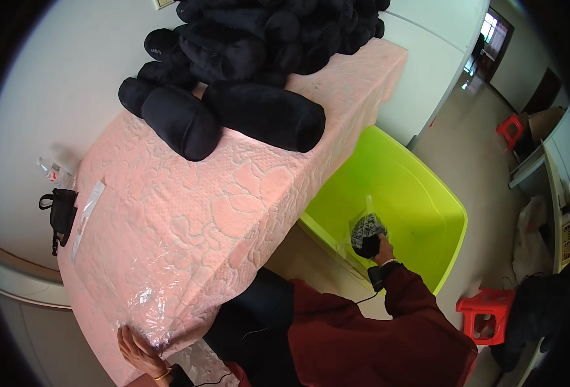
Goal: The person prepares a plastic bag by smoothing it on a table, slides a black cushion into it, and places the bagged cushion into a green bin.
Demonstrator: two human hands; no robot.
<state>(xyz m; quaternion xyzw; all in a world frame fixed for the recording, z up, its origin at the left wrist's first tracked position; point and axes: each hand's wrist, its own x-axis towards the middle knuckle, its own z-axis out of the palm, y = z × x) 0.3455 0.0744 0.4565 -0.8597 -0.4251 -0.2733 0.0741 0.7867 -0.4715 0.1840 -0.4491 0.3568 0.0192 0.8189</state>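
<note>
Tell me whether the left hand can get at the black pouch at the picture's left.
Probably yes, perhaps with a stretch: the left hand looks empty, and mostly pink tablecloth separates it from the black pouch. The white strip beside the pouch looks too flat to block it.

From up on the person's head, one wide, round-edged view looks down and a bit ahead, with the bare left hand [136,350] and bare right hand [384,250] near, the puffy pink flowery cloth [185,222] and big bright-green plastic tub [423,200] below, and the shiny pale floor [462,132] far off.
</note>
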